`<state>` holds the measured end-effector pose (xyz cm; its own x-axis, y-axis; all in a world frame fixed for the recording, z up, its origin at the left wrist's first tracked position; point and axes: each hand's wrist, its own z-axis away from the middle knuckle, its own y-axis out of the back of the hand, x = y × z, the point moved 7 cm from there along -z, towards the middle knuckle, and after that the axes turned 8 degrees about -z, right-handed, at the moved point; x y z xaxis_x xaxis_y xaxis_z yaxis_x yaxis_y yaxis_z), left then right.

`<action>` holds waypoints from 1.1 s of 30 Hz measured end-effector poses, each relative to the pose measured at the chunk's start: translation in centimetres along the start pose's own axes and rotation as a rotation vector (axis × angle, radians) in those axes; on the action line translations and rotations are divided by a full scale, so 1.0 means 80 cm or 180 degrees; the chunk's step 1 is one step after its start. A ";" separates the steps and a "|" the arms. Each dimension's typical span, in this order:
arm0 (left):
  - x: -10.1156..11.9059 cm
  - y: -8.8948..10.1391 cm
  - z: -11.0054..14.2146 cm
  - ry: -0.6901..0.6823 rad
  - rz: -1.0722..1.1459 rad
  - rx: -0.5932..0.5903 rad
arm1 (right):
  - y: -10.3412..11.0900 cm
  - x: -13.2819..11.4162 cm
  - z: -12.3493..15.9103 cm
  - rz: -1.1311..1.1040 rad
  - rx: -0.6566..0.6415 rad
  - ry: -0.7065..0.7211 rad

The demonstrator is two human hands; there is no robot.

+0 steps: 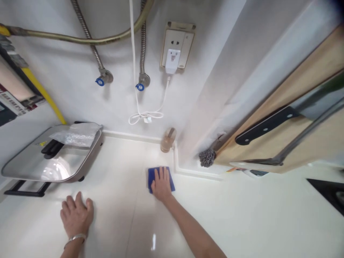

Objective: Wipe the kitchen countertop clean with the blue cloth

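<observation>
My right hand point(161, 185) lies flat, fingers stretched out, pressing a folded blue cloth point(152, 175) onto the white countertop point(126, 215) near the back corner. My left hand point(76, 215) rests palm down on the counter at the lower left, fingers spread, holding nothing; a silver bracelet circles its wrist. It sits just in front of the electric pan.
A steel electric pan with lid and black handles point(51, 157) stands at the left. A small brown jar point(168, 139) and steel scourer point(207, 157) sit by the wall. Wooden cutting boards with a black-handled knife point(266, 125) lean at the right. Valves, hoses and a plugged socket point(176, 46) hang on the wall.
</observation>
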<state>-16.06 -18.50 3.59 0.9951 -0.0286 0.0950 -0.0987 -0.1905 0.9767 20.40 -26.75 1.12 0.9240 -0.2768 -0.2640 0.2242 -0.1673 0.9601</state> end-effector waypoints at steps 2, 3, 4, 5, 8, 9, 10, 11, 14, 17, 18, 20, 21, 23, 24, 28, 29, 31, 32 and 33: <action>-0.001 0.006 -0.002 0.0114 -0.0027 0.0166 | -0.001 0.005 -0.029 -0.0088 0.0087 -0.0119; -0.001 0.007 -0.003 0.0140 -0.0038 0.0195 | -0.001 0.008 -0.043 -0.0129 0.0135 -0.0180; 0.000 0.007 -0.004 0.0131 -0.0051 0.0171 | 0.000 0.011 -0.057 -0.0162 0.0178 -0.0236; 0.000 0.007 -0.006 0.0126 -0.0058 0.0146 | 0.001 0.016 -0.070 -0.0185 0.0210 -0.0286; 0.002 0.010 -0.010 0.0112 -0.0095 0.0083 | 0.005 0.031 -0.101 -0.0228 0.0248 -0.0411; 0.003 0.011 -0.011 0.0104 -0.0114 0.0068 | 0.006 0.037 -0.108 -0.0251 0.0260 -0.0450; 0.003 0.011 -0.013 0.0098 -0.0134 0.0047 | 0.006 0.042 -0.113 -0.0285 0.0282 -0.0486; 0.003 0.011 -0.014 0.0103 -0.0152 0.0026 | 0.007 0.046 -0.117 -0.0324 0.0314 -0.0518; 0.001 0.007 -0.017 0.0131 -0.0167 -0.0055 | 0.009 0.053 -0.121 -0.0429 0.0425 -0.0542; 0.000 0.003 -0.018 0.0199 -0.0165 -0.0125 | 0.011 0.053 -0.118 -0.0487 0.0508 -0.0525; -0.001 0.002 -0.018 0.0245 -0.0173 -0.0166 | 0.012 0.052 -0.116 -0.0506 0.0533 -0.0529; -0.002 0.000 -0.016 0.0358 -0.0190 -0.0250 | 0.014 0.049 -0.109 -0.0541 0.0566 -0.0559; -0.003 0.000 -0.016 0.0399 -0.0192 -0.0277 | 0.015 0.046 -0.103 -0.0548 0.0570 -0.0575; -0.003 -0.001 -0.016 0.0411 -0.0180 -0.0270 | 0.015 0.037 -0.088 -0.0528 0.0539 -0.0599; -0.003 -0.001 -0.016 0.0395 -0.0164 -0.0231 | 0.014 0.031 -0.078 -0.0509 0.0506 -0.0593; 0.000 -0.002 -0.013 0.0393 -0.0042 -0.0062 | 0.010 -0.001 -0.027 -0.0460 0.0330 -0.0494; 0.001 -0.001 -0.011 0.0405 0.0000 -0.0033 | 0.009 -0.009 -0.011 -0.0462 0.0285 -0.0449; 0.004 0.001 -0.005 0.0379 0.0092 0.0053 | 0.006 -0.027 0.024 -0.0467 0.0206 -0.0367; 0.005 0.000 -0.003 0.0370 0.0129 0.0043 | 0.005 -0.036 0.043 -0.0466 0.0168 -0.0331; 0.004 -0.002 -0.001 0.0409 0.0168 0.0029 | 0.002 -0.045 0.061 -0.0460 0.0132 -0.0295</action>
<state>-15.72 -18.44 3.51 0.9815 0.0870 0.1707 -0.1506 -0.2009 0.9680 15.58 -30.41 1.81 0.8501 -0.3327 -0.4082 0.3378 -0.2501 0.9074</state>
